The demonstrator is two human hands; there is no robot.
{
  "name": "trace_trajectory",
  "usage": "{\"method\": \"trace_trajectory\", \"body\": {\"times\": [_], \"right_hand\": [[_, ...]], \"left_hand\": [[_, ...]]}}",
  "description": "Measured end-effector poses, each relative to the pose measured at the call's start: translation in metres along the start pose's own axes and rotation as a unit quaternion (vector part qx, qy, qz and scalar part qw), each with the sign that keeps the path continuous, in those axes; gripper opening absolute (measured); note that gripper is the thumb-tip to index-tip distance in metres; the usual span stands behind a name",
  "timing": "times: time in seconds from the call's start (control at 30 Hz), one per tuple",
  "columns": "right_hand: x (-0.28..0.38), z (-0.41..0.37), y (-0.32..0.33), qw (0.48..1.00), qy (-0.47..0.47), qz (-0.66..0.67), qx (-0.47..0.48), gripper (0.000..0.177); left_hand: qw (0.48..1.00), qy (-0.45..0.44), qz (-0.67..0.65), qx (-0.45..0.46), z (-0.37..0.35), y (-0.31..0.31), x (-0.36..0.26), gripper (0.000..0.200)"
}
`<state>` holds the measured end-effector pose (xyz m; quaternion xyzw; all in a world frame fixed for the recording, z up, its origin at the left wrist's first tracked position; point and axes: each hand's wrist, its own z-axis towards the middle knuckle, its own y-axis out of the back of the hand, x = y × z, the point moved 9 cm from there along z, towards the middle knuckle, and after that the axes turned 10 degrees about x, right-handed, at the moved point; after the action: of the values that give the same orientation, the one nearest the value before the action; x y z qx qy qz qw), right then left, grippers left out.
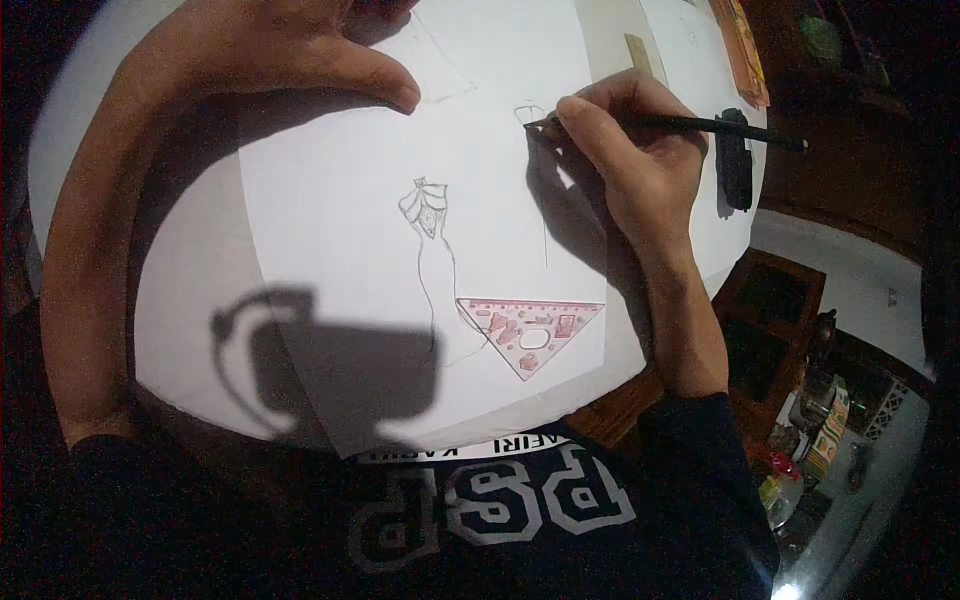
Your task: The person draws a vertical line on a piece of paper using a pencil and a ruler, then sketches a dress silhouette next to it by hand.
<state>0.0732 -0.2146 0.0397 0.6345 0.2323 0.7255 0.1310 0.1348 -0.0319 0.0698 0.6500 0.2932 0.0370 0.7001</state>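
The left hand (290, 50) is lying open at eleven o'clock, pressing the paper (330, 200), holding nothing. A pink set square (530, 332) is lying at five o'clock. The right hand (630, 160) is pinching a black pencil (690, 125), tip touching the paper at one o'clock.

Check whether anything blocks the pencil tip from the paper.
Nothing visible. The pencil in the right hand touches the paper at its tip; the set square lies lower down, the left hand at upper left, both apart from it.
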Motion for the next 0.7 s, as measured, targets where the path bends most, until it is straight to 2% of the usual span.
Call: {"method": "trace_trajectory", "body": {"times": [0.07, 0.13, 0.27, 0.33, 0.37, 0.43, 0.57, 0.7], "right_hand": [[0.0, -0.002, 0.001, 1.0, 0.003, -0.022, 0.016, 0.011], [0.003, -0.002, -0.001, 0.999, 0.007, -0.044, 0.031, 0.007], [0.002, -0.001, 0.0, 1.0, -0.009, -0.018, 0.014, 0.01], [0.002, 0.0, 0.002, 1.0, -0.005, -0.009, 0.001, 0.014], [0.004, 0.0, 0.001, 1.0, 0.011, -0.022, 0.005, 0.014], [0.006, 0.001, 0.0, 0.999, 0.027, -0.035, 0.009, 0.013], [0.001, 0.0, 0.002, 1.0, 0.013, -0.024, 0.008, 0.011], [-0.001, 0.0, 0.005, 1.0, -0.005, 0.011, 0.0, 0.01]], "left_hand": [[1.0, 0.005, -0.004, 0.0, 0.0, -0.001, -0.005, 0.053], [0.997, 0.066, -0.022, 0.027, -0.002, -0.001, -0.002, 0.053], [0.999, 0.027, -0.019, 0.005, 0.0, 0.001, -0.003, 0.053], [0.987, 0.138, -0.069, 0.048, 0.005, -0.005, 0.013, 0.053], [0.987, 0.138, -0.069, 0.048, 0.002, -0.006, 0.015, 0.053], [1.0, 0.026, 0.0, 0.003, -0.002, 0.001, -0.003, 0.053], [0.999, 0.048, -0.001, -0.004, -0.001, 0.001, -0.002, 0.054], [1.0, 0.023, 0.001, 0.012, -0.001, -0.001, 0.001, 0.054]]}}
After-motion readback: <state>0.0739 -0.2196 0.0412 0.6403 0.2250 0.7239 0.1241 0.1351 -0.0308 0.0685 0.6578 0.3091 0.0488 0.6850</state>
